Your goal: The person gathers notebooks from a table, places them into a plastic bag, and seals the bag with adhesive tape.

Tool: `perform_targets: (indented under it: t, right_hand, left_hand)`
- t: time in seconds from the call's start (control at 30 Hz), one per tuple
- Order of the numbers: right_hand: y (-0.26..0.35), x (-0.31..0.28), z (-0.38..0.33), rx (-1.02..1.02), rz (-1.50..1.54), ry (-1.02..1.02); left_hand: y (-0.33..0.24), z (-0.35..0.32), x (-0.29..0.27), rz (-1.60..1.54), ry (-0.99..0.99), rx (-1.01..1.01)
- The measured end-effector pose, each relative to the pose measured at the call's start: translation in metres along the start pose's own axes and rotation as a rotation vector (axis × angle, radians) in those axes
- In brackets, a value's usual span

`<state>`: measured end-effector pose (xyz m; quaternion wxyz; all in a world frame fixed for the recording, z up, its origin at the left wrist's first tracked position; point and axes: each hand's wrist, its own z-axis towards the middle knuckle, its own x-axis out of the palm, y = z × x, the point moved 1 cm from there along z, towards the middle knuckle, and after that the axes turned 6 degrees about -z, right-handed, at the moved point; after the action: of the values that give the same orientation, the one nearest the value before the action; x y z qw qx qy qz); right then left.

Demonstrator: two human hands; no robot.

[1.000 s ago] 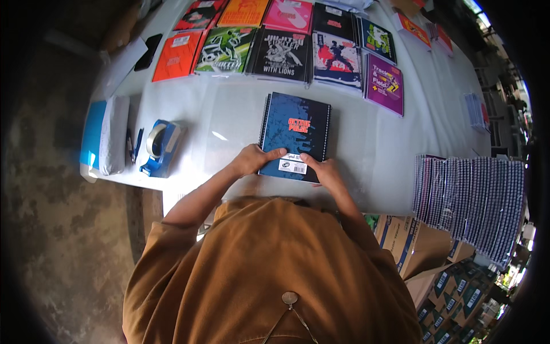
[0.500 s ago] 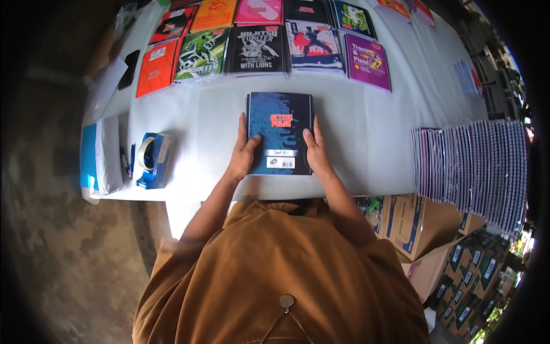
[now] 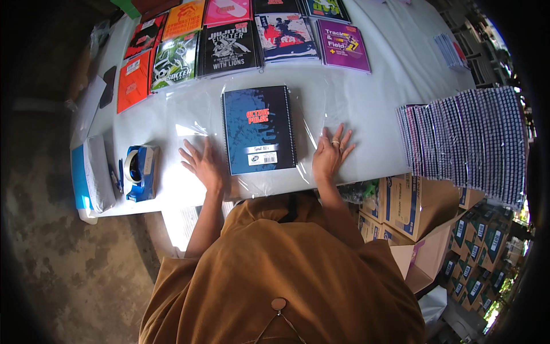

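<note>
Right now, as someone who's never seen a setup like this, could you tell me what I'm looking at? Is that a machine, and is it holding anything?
There's no machine here: these are a person's own bare hands. The picture comes from a wide camera worn on the head, looking down, so straight edges bend near its rim.

The left hand and right hand are open, fingers spread, on either side of a blue and black notebook. Neither touches it or holds anything.

The notebook lies on a white-covered table. Beyond it are rows of colourful notebooks; to the left is a blue tape dispenser, and to the right a large pile of notebooks.
</note>
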<state>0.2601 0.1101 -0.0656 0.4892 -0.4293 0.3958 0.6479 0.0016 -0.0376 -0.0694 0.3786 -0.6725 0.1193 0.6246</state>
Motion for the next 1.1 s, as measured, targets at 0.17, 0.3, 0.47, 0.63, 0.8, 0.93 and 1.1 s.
perform_targets:
  t: [0.17,0.3,0.47,0.63,0.8,0.93,1.1]
  right_hand:
    - [0.0,-0.018,0.033,0.195,0.909,0.091]
    - [-0.007,-0.007,0.048,0.511,0.49,-0.003]
    - [-0.006,-0.003,0.056,0.201,0.609,0.16]
    - [-0.025,-0.012,0.058,0.269,0.004,-0.114]
    - [-0.025,0.005,0.033,0.071,0.198,-0.037]
    - [-0.031,-0.019,0.057,0.301,0.791,0.04]
    - [-0.072,-0.009,0.068,0.426,0.737,0.279]
  left_hand:
    - [0.023,0.024,-0.003,-1.029,0.024,-0.135]
    - [-0.003,0.059,-0.049,-0.91,0.732,-0.258]
    - [-0.009,0.056,-0.062,-1.424,0.653,-0.482]
    - [0.017,0.043,-0.083,-1.027,0.954,-0.454]
    - [0.004,0.037,-0.103,-1.087,0.721,-0.26]
    - [0.012,0.039,-0.129,-0.808,0.971,-0.19]
    - [0.022,0.029,-0.122,-0.85,0.929,-0.005]
